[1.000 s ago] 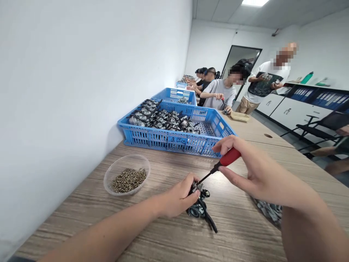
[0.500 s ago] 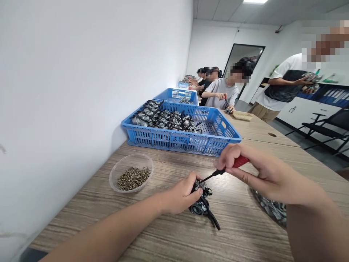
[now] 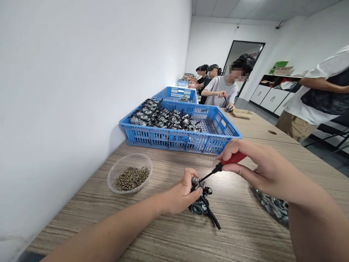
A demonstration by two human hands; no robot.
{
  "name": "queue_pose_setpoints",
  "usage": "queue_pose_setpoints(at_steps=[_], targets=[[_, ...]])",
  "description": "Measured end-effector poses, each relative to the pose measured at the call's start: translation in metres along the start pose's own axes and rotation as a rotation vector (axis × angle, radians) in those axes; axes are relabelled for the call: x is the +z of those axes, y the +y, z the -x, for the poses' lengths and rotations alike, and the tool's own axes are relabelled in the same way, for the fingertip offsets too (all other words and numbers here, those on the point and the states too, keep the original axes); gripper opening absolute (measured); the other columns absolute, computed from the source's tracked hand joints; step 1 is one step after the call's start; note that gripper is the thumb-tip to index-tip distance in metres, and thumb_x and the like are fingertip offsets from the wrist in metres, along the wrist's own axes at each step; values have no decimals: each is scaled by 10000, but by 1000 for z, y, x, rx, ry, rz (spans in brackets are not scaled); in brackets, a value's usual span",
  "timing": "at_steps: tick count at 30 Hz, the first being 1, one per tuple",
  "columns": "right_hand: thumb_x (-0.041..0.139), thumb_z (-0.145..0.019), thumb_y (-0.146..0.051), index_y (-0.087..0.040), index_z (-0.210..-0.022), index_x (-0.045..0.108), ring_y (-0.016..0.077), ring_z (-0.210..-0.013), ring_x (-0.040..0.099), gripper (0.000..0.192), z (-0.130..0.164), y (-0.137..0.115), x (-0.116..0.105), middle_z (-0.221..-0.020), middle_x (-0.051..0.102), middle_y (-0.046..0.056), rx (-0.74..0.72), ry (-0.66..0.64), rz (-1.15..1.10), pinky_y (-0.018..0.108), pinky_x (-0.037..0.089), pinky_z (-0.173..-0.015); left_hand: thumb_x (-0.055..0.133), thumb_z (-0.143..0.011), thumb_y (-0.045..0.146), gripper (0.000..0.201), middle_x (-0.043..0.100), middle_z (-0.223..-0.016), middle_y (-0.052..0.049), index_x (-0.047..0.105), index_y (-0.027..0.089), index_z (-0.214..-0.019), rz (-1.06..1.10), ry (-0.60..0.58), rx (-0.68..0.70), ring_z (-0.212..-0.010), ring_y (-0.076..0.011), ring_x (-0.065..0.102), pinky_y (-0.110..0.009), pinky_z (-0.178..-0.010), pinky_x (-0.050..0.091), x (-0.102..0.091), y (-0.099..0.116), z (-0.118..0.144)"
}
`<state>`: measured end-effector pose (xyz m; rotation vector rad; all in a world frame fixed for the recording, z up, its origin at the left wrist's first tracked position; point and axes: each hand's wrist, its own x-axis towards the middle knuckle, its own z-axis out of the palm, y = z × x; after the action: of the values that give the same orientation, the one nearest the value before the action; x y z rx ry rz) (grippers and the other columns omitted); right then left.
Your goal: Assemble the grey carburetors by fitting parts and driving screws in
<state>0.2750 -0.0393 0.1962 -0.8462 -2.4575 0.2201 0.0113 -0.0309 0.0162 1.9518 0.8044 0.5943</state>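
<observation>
My left hand (image 3: 184,194) is closed around a carburetor (image 3: 200,205), a grey metal part with a black hose, and holds it against the wooden table. In my right hand (image 3: 251,165) is a screwdriver (image 3: 234,158) with a red handle and dark shaft, slanting down to the left. Its tip meets the top of the carburetor beside my left fingers. Whether a screw sits under the tip is too small to tell. A clear round bowl (image 3: 111,178) of small brass-coloured screws (image 3: 132,178) stands left of my left hand.
Behind my hands stands a blue crate (image 3: 169,140) with several carburetors (image 3: 163,118); another blue crate (image 3: 177,91) is beyond it. A container of metal parts (image 3: 272,205) lies partly under my right forearm. Co-workers sit farther along the table (image 3: 152,233), and a person (image 3: 313,94) stands at right.
My right hand and the screwdriver handle have shifted slightly, with the tip still on the carburetor. My left fingers have lifted a little. The standing person has moved right.
</observation>
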Motion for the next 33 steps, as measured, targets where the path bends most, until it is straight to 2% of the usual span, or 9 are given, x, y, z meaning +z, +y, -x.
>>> queue_pose_setpoints(at_steps=[2,4,9,11,16,21,24,27,33], targets=[[739,-1097,-395,-278,-984,650,171,-639,690,186,-3,1,7,-758,732,-29,6,147,159,331,512,-611,440,-1140,578,365,510,-1113,-33,293,276,-1283,3,-4,29,-994,-236,583,-466,-991,529,0,-1,0],[760,-1074,-417,-274,-943,649,182,-615,674,224,-5,-1,8,-715,714,-25,21,197,238,340,489,-591,439,-1140,593,354,509,-1116,-35,314,277,-1238,6,-8,47,-1011,-238,571,-459,-999,531,-1,0,0],[659,-1113,-336,-281,-1162,642,248,-1045,792,76,-2,-4,-6,-1219,806,83,-8,-87,-100,377,648,-833,459,-1132,590,360,513,-1121,-42,317,274,-1232,9,-2,30,-1072,-257,570,-500,-1063,527,-2,1,-1],[668,-1131,-363,-284,-1119,657,212,-922,798,80,-2,0,-6,-1119,824,49,-7,-71,-101,348,638,-767,455,-1133,577,349,510,-1118,-43,307,274,-1223,13,-7,26,-1074,-259,570,-516,-1070,526,-2,1,-1],[787,-1056,-511,-291,-1005,687,224,-629,724,247,-3,3,7,-743,769,-12,27,186,298,379,520,-582,453,-1142,532,306,509,-1120,-43,303,275,-1214,5,-3,41,-1058,-247,565,-508,-1060,535,-1,1,0],[641,-1129,-340,-293,-1265,652,280,-1120,795,145,-2,-6,0,-1280,802,98,-33,-28,-43,435,657,-891,456,-1135,502,285,497,-1113,-38,293,278,-1200,12,-8,32,-1006,-231,556,-465,-999,542,-1,2,0],[706,-1115,-347,-286,-1131,681,219,-889,796,69,-5,-3,3,-1046,819,36,-52,23,-28,366,622,-724,453,-1130,501,284,488,-1090,-29,286,280,-1193,16,-17,32,-998,-233,547,-464,-995,530,-2,3,-1],[789,-1069,-464,-280,-960,667,185,-620,697,246,-6,2,8,-738,743,-27,10,168,173,361,515,-579,452,-1130,523,293,481,-1079,-23,288,284,-1174,12,-16,39,-977,-228,544,-452,-978,525,-2,3,-1],[695,-1109,-385,-290,-1194,655,279,-1087,799,134,0,3,-9,-1265,803,90,46,-80,-115,429,659,-874,466,-1135,517,292,507,-1075,-24,295,284,-1180,10,-8,35,-979,-226,560,-445,-967,548,-1,2,-1]])
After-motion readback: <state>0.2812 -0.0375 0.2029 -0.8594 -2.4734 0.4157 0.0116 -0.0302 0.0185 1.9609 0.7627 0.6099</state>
